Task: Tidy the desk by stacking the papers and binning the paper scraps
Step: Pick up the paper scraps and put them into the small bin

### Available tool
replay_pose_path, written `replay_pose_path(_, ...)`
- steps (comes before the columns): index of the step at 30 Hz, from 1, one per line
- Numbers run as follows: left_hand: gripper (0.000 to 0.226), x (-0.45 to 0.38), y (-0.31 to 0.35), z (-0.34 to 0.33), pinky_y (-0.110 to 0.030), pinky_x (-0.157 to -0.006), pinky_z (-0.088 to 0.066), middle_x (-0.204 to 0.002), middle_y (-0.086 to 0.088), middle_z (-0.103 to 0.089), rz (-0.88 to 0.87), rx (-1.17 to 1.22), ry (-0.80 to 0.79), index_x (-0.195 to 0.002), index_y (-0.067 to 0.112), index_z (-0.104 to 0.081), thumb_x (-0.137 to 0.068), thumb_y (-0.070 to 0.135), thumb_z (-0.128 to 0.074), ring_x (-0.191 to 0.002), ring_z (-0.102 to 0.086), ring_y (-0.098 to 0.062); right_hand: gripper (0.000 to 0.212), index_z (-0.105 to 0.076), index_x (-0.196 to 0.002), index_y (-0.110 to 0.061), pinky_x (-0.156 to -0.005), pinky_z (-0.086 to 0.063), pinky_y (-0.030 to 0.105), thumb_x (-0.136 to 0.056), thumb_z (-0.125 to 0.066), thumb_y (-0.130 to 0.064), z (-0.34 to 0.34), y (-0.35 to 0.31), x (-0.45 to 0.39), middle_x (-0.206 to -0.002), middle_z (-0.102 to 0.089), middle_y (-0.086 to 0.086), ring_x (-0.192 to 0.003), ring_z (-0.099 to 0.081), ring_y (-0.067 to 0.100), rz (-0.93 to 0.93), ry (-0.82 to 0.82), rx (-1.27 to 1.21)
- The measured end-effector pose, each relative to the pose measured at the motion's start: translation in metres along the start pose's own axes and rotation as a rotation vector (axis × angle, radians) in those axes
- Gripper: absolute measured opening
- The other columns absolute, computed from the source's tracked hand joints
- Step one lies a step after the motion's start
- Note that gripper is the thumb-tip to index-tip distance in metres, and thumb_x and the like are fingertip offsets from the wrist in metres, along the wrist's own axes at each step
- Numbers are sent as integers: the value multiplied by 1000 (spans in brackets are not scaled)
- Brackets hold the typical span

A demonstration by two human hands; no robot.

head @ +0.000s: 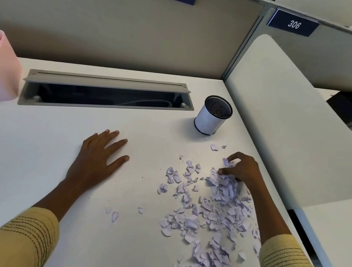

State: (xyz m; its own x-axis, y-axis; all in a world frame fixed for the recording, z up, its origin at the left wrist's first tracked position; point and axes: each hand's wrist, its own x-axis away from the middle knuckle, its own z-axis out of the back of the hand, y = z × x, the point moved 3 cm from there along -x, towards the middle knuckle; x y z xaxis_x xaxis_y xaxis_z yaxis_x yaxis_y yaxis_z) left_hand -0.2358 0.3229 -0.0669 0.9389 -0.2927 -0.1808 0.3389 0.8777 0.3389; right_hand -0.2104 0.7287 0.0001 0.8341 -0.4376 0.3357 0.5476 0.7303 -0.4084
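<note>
Paper scraps [217, 213] lie strewn over the white desk [41, 153], the pile starting just in front of the mesh bin [213, 115] and running back toward the person. In the head view, the right hand [242, 171] sits at the pile's bin-side end, fingers curled and pinching a few torn bits, probably to gather a handful for the bin. Left of the pile, well apart from the bin, the left hand [100, 156] rests flat with fingers spread, seemingly bracing. No stacked papers are visible.
</note>
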Motion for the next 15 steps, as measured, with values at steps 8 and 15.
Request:
replay_pose_path(8, 61, 1, 0, 1, -31, -117, -9, -150, 4, -38, 5, 21, 2, -136, 32, -51, -88, 64, -32, -143, -26, -17, 12, -75, -73, -5, -51, -52, 14, -66, -73, 4, -2, -26, -3, -43, -61, -6, -37, -55, 4, 80, -93, -62)
replay_pose_path(15, 62, 0, 1, 1, -34, -116, -13, -149, 3, -40, 2, 15, 7, -135, 30, -52, -88, 64, -31, -142, -28, -19, 19, -69, -87, 12, -59, -58, 24, -68, -72, 12, 48, -69, -10, -54, -67, 11, -44, -59, 18, 165, -90, -454)
